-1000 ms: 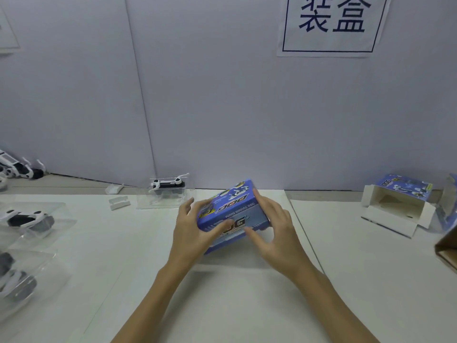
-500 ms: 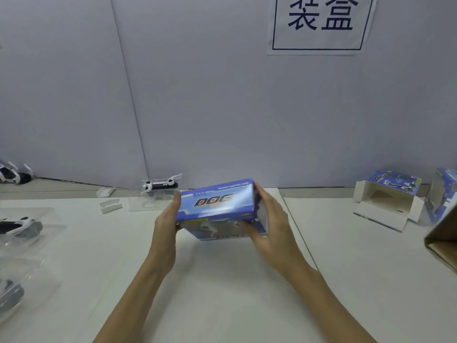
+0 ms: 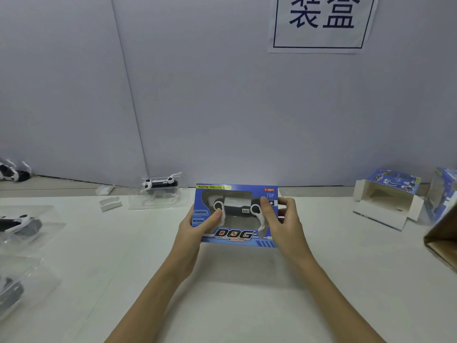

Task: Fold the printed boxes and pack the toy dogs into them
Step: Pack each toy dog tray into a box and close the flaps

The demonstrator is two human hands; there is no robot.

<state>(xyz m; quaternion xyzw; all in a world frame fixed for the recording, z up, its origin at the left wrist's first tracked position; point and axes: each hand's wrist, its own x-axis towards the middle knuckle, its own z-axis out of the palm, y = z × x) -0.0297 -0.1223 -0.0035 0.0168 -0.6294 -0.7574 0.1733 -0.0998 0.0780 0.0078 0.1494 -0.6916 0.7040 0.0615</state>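
- Holding the blue printed box above the counter, both hands grip it at centre view, window face toward the camera.
- Left hand: thumb lies across the window front, fingers curl behind the box's 9 o'clock edge.
- Right hand: thumb on the front near the 3 o'clock edge, fingers wrap round the side.
- Toy dog, black and white, visible through the box window; box ends appear closed.
- At 11 o'clock from the box: another toy dog in a clear tray, resting on the counter near the wall.
- At 9 o'clock, counter edge: more clear trays with dogs, partly blurred.
- At 2 o'clock: an open printed box, flaps out, lying on the counter well apart from the hands.
- At 3 o'clock, frame edge: brown carton corner.
- Wall sign at 1 o'clock, above.
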